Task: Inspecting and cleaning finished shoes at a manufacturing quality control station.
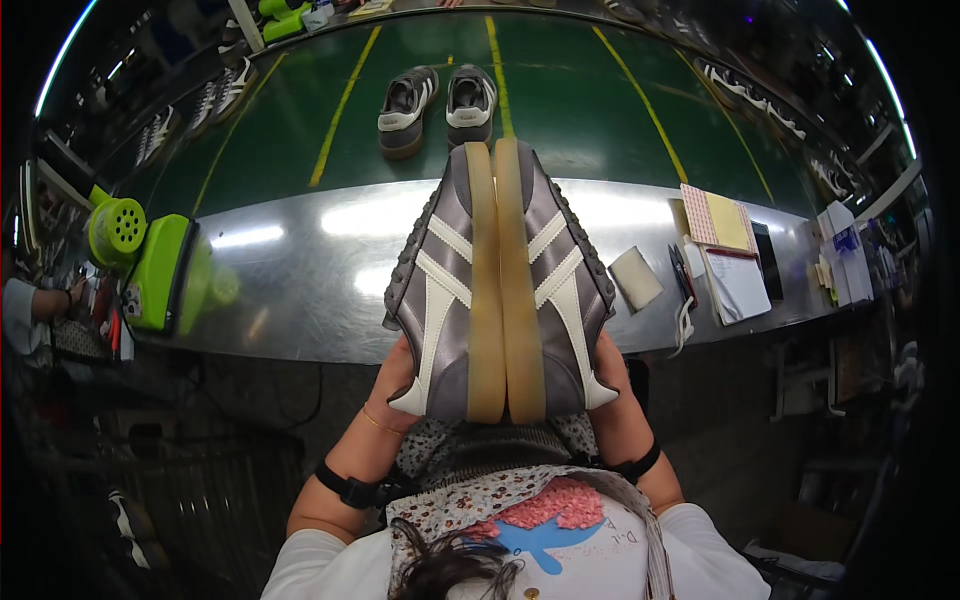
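My left hand grips one metallic grey-brown sneaker with cream stripes and a tan gum sole. A matching sneaker is held by my right hand. The two are raised on their sides, soles pressed together along the middle, toes pointing away from me and heels toward me. Most of my fingers are hidden behind the shoes. Beyond the toes, another pair stands upright, a left shoe and a right shoe, heels toward me.
The steel bench edge lies below the shoes, with a green yellow-lined belt behind it. A lime-green device stands at left. To the right are a beige pad, scissors, a notebook and a white box.
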`<state>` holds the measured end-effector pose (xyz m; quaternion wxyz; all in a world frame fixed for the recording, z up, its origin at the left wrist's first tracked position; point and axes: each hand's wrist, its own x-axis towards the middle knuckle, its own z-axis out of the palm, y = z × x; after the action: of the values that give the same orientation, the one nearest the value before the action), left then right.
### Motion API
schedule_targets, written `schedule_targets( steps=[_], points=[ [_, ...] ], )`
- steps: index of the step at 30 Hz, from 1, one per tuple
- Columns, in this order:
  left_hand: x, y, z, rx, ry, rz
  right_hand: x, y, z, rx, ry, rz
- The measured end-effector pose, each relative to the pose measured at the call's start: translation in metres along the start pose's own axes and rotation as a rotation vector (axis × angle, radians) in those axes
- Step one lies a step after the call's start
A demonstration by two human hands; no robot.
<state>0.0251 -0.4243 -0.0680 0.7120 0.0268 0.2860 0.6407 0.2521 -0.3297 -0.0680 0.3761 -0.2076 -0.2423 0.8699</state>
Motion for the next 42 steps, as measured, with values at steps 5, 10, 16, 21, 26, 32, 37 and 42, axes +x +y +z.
schedule_targets(
  steps=[5,10,16,21,26,32,37,42],
  points=[
    [-0.005,0.001,0.006,0.030,-0.035,0.022,0.001,0.006,-0.007,0.138,-0.014,0.042],
    [-0.006,0.000,0.002,-0.030,-0.015,-0.006,-0.002,0.004,0.014,0.130,0.014,0.042],
    [-0.004,0.002,-0.013,-0.054,-0.041,-0.007,0.001,0.004,0.023,-0.065,0.147,0.093],
    [-0.005,0.001,-0.004,-0.025,-0.023,0.009,0.001,0.001,0.023,-0.139,0.151,0.102],
    [-0.006,0.003,-0.011,-0.054,-0.049,0.017,-0.001,0.001,0.018,-0.161,0.027,0.091],
    [-0.015,0.008,-0.009,-0.062,-0.083,0.026,-0.005,-0.002,0.034,-0.342,-0.017,-0.050],
    [-0.021,0.018,-0.005,0.010,-0.024,0.128,-0.009,-0.005,0.030,-0.048,0.005,0.006],
    [-0.030,0.041,0.048,1.170,0.124,0.706,-0.017,-0.023,0.063,-0.998,0.104,-0.454]
  ],
)
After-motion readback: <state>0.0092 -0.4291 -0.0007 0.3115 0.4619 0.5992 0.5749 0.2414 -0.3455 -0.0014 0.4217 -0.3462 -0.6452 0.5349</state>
